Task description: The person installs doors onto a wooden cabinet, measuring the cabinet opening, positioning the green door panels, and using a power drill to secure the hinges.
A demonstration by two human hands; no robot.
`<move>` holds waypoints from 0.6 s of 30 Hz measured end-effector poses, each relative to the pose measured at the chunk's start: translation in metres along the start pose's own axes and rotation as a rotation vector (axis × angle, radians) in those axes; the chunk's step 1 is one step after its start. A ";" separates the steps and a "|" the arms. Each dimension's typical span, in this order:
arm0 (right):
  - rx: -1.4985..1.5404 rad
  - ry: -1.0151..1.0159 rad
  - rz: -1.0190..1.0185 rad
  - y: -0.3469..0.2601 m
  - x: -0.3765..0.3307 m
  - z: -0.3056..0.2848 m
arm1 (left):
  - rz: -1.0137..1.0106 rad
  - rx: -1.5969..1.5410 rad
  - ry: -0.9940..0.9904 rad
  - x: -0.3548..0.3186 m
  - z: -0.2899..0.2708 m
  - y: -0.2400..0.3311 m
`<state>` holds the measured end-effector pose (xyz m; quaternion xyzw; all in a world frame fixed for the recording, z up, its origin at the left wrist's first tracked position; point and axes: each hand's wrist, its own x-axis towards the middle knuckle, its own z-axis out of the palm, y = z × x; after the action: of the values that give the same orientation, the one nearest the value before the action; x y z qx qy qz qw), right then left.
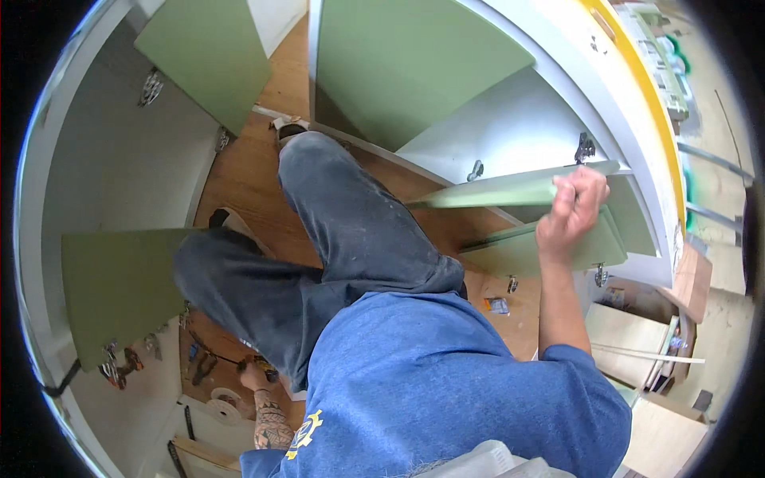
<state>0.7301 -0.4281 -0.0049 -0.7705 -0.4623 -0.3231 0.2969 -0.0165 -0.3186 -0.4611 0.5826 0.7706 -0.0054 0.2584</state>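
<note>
My right hand [572, 205] is closed on the edge of a pale green cabinet door [494, 190], which stands out from the white cabinet on the right. A metal hinge [586, 148] shows just above that hand. Low on the left, my left hand [255, 376] reaches down to the wooden floor, its fingers bent around something small and dark. A black and yellow tool part [269, 370] shows right beside it; its kind is hard to make out. Pliers [205, 366] lie close by, with a white spool [225, 406] nearer to me.
White cabinets with green doors [211, 64] stand on both sides. Another green door [119, 287] juts out at left, with hinges [111, 366] below. A lower door [550, 247] hangs at right. Wooden boards [637, 350] and a small packet [497, 306] lie at lower right.
</note>
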 end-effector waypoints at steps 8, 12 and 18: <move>0.118 -0.040 0.130 0.009 -0.034 -0.038 | -0.101 0.165 -0.186 -0.028 -0.029 0.051; 0.107 -0.010 0.045 0.005 -0.026 -0.033 | -0.043 0.227 -0.201 -0.022 -0.036 0.054; 0.148 0.010 0.007 0.008 -0.004 0.002 | 0.056 0.264 -0.223 -0.015 -0.040 0.066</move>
<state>0.7366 -0.4321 -0.0109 -0.7465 -0.4809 -0.2910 0.3562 0.0296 -0.2987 -0.4008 0.6286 0.7132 -0.1640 0.2635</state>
